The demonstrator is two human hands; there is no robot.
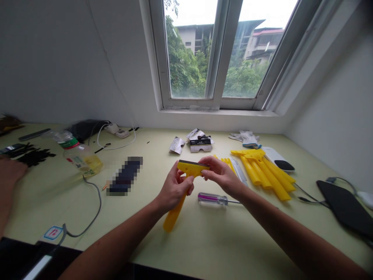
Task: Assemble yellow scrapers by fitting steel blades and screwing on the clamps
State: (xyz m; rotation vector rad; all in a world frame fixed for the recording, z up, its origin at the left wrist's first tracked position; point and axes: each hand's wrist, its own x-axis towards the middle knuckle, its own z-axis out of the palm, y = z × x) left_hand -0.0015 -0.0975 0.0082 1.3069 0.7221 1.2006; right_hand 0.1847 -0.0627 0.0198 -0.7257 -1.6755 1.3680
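A yellow scraper [192,168] with a dark strip along its top edge is held up above the table, its handle slanting down to the left. My left hand [175,188] is closed around it where the handle meets the head. With thumb and fingers, my right hand [220,173] pinches the right end of the head. Something small and dark shows by the right fingertips, too small to name. Below the hands lies a screwdriver [212,199] with a clear and purple handle, its shaft partly hidden behind my right forearm.
Several yellow scraper handles [266,171] lie at the right, beside flat metallic strips [239,171]. Small boxes [201,144], gloves [246,138] and a white device [278,159] sit farther back. A bottle [83,157], a cable [99,198] and another person's hand [13,171] are at left.
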